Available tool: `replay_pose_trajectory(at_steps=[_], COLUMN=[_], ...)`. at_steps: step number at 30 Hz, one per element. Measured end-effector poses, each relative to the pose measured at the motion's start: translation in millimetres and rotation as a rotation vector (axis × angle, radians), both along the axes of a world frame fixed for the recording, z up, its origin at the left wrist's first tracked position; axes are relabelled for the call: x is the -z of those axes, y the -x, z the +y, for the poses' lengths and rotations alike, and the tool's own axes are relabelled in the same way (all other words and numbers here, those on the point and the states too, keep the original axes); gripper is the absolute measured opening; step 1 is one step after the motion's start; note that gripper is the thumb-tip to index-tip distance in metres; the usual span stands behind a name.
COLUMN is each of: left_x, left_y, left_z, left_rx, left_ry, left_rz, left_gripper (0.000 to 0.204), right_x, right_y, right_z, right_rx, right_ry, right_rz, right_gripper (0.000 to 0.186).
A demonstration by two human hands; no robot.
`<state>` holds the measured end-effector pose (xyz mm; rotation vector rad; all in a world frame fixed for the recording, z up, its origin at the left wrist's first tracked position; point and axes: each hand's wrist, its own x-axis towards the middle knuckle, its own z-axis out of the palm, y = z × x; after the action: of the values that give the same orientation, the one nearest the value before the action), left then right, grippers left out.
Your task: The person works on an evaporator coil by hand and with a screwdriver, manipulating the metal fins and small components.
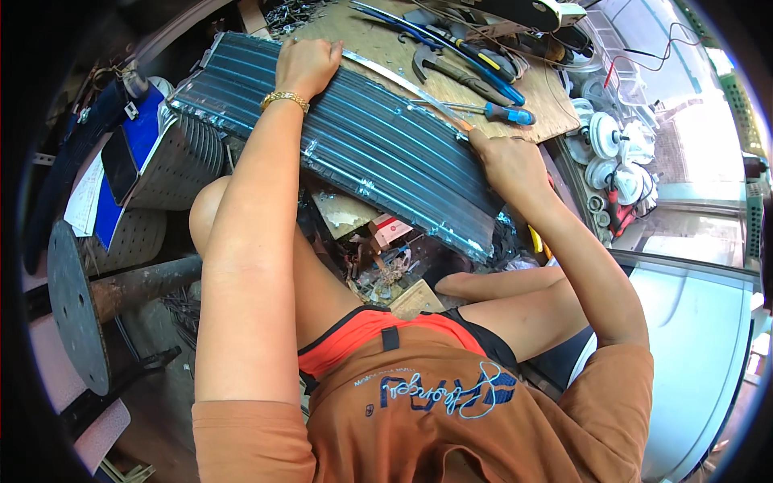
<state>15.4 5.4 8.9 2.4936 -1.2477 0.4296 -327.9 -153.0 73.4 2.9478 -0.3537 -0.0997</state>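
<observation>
A long dark ribbed panel with bright, ragged metal edges lies diagonally across the board above my lap. A narrow silver strip, orange near its right end, runs along the panel's far edge. My left hand is closed over that edge at the strip's upper end. My right hand is curled at the strip's lower right end and the panel's edge; exactly what its fingers hold is partly hidden. A blue-handled screwdriver lies just beyond the strip, near my right hand.
A wooden board carries a claw hammer and pliers. White wheel-like parts lie at right beside a glass-like sheet. A phone rests at left near a round steel flange. Clutter lies below the panel.
</observation>
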Motion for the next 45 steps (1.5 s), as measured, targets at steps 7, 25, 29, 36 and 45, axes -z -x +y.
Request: replay_pose_trajectory(at_steps=[7,25,29,36,45], left_x=[0.4,-1.6,-1.4,-1.6,-14.0], left_y=[-0.2,3.1,1.8,0.0,2.3], left_z=[-1.1,-0.3,-2.0,-2.7,-17.2], left_rx=[0.007,0.007,0.022,0.011,0.010], left_ry=[0.005,0.047,0.018,0.014,0.047], left_rz=[0.008,-0.001,0.001,0.015,0.010], left_gripper=[0.058,0.061,0.060,0.061,0.060], right_x=[1.5,5.3,7.2,7.2,46.5], right_y=[25.7,64.9,83.8,106.6,327.2], right_z=[-6.3,-20.2,-29.0,-32.1,-121.4], right_rx=[0.008,0.092,0.107,0.119,0.510], right_ry=[0.055,-0.038,-0.032,-0.006,0.142], right_rz=[-0.013,0.033,0.024,0.026,0.207], right_gripper=[0.021,0.016,0.012,0.010,0.028])
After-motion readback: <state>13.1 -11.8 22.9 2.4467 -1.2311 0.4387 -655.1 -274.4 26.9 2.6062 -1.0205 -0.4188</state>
